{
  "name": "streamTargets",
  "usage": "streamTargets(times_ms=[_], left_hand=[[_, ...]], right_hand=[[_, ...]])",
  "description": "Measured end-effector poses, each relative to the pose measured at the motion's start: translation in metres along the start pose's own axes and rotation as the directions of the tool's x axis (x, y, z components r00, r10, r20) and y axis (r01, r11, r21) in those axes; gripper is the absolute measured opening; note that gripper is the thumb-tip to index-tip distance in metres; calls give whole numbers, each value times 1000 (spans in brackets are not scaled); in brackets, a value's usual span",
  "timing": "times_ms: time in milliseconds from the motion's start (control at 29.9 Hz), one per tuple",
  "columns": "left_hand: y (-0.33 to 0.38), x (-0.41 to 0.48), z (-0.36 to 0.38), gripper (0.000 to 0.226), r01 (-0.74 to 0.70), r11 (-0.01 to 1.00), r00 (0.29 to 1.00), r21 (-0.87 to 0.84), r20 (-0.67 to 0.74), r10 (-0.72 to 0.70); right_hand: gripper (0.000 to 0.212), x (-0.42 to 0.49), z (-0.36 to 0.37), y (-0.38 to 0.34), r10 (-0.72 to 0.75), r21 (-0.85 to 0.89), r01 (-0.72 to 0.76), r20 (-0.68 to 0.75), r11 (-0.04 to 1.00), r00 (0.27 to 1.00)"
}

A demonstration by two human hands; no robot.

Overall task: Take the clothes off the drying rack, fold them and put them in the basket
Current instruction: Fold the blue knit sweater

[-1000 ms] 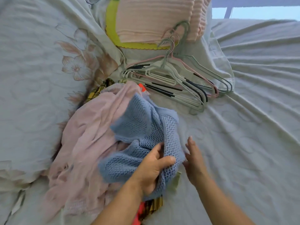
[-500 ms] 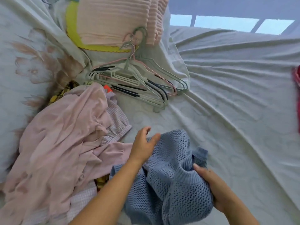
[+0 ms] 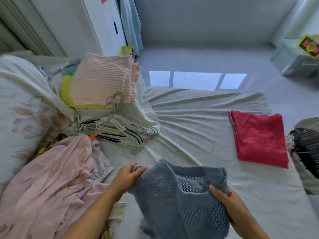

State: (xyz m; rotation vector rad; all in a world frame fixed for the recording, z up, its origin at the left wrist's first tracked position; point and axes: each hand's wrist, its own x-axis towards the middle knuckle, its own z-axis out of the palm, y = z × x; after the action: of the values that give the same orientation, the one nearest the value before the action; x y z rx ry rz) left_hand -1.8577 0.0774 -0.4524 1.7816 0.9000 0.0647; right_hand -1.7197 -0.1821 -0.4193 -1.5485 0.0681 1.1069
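We get soft, cool, even daylight. A window's glare (image 3: 196, 80) shines on the floor (image 3: 207, 59) beyond the bed (image 3: 198, 128); shadows are faint. Wide-angle bending curves the edges. The pink clothes (image 3: 43, 187) on the bed's left smear with blur; the blue sweater (image 3: 181, 195) at its near edge is sharper.
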Motion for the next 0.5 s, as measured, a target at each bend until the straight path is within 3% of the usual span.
streamTargets(times_ms=[33, 134, 167, 301, 368, 501], left_hand=[[12, -11, -12, 22, 6, 997, 999, -74, -52, -10], [50, -44, -35, 17, -96, 990, 992, -106, -92, 86], [66, -54, -40, 18, -142, 986, 986, -90, -97, 133], [124, -91, -52, 15, -282, 958, 953, -57, -128, 274], [148, -103, -59, 18, -330, 942, 935, -53, -159, 318], [189, -120, -80, 29, -408, 913, 882, -3, -261, 393]], right_hand=[[93, -7, -10, -6, -40, -33, 38, -50, 999, 998], [43, -31, -30, -25, -118, -185, 92, -132, 978, 984], [37, -37, -38, -32, -148, -267, 110, -127, 957, 981], [29, -80, -60, -73, -272, -595, 268, 85, 758, 959], [40, -102, -72, -99, -372, -685, 368, 151, 629, 916], [39, -135, -99, -148, -451, -819, 460, 286, 342, 846]])
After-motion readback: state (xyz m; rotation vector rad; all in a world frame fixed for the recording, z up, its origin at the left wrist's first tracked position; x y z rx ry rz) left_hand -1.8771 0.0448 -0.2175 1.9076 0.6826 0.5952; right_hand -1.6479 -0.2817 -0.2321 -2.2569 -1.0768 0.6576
